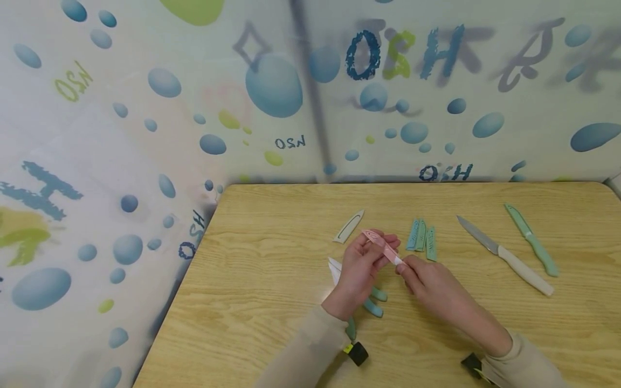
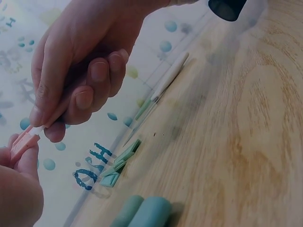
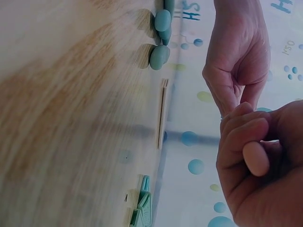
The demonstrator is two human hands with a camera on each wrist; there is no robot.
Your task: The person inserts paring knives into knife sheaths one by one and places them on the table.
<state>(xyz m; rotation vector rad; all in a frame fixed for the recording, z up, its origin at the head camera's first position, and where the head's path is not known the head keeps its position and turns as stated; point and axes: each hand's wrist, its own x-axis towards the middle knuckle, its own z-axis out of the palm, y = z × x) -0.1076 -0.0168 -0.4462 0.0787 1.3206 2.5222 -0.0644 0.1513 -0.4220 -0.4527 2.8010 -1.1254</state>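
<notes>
In the head view my left hand [image 1: 356, 275] holds a pink blade sheath [image 1: 390, 255] between thumb and fingers, its tip pointing up and left. My right hand [image 1: 434, 285] grips the handle of a pink knife, whose butt end [image 3: 255, 159] shows in the right wrist view. The knife's blade lies in the sheath; a short pale stretch shows between the two hands. How deep the blade sits I cannot tell. Partly hidden under my left forearm lie knives with a green handle [image 1: 379, 294], a blue handle [image 1: 373, 308] and another green handle [image 1: 351, 328].
A cream sheath [image 1: 349, 226] lies beyond my left hand. Blue [image 1: 413, 235] and green sheaths [image 1: 431, 244] lie together beyond my right hand. Farther right are a bare-bladed knife with a cream handle [image 1: 525, 271] and a green sheathed knife [image 1: 540, 250]. A patterned wall backs the wooden table [image 1: 242, 258].
</notes>
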